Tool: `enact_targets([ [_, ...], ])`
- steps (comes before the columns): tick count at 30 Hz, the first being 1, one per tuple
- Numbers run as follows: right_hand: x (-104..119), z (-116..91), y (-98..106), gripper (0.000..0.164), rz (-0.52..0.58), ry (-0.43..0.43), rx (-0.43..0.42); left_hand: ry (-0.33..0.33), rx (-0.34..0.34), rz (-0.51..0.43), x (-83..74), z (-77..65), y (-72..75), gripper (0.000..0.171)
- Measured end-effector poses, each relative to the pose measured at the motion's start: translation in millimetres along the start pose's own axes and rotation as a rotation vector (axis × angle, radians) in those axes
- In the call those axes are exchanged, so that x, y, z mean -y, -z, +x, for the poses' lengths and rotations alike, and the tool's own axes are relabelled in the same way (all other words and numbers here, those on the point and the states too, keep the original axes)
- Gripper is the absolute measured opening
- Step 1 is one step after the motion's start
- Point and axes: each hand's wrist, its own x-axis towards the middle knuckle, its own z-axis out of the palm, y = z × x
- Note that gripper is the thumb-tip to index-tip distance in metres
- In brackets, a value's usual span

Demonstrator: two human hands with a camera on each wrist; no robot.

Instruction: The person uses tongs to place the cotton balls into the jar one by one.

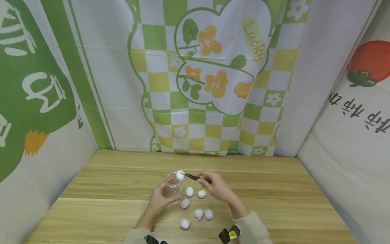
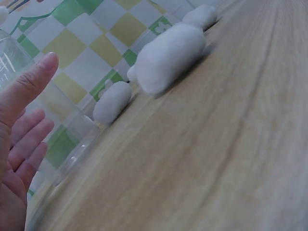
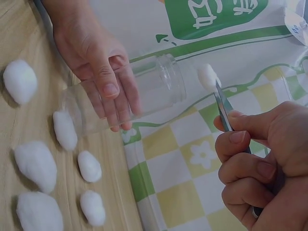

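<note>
My left hand holds a clear jar upright on the table, thumb on the near side and fingers behind it. No lid covers the jar's mouth. With my right hand I grip dark metal tweezers. Their tips pinch a white cotton ball, which hangs just above the jar's rim, outside the jar. In the right wrist view the jar's inside looks bare. Several more cotton balls lie loose on the wood between and in front of my hands.
The wooden table reaches back to a checked green and yellow curtain. Printed cloth walls stand at the left and right sides. The nearest loose cotton ball lies close to the jar's base. Both wrists wear dark straps.
</note>
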Motion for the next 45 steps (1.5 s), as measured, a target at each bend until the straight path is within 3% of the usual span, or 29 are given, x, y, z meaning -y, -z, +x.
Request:
enact_targets([
  [9, -1, 5, -10, 0.017, 0.013, -0.005, 0.02, 0.028, -0.033, 0.043, 0.8, 0.6, -0.4, 0.062],
  [22, -1, 7, -17, 0.017, -0.007, -0.002, 0.009, 0.008, -0.017, 0.03, 1.0, -0.6, 1.0, 0.067],
  [28, -1, 7, -20, 0.017, -0.054, -0.04, 0.027, 0.017, -0.018, 0.028, 0.5, -0.5, 0.8, 0.067],
  [35, 1, 4, -19, 0.021, -0.055, -0.085, 0.031, 0.011, -0.008, 0.026, -0.4, -1.0, 0.6, 0.068],
  [45, -2, -4, -12, 0.025, -0.064, -0.084, 0.031, 0.039, -0.014, 0.029, -4.3, -1.3, -0.2, 0.07],
])
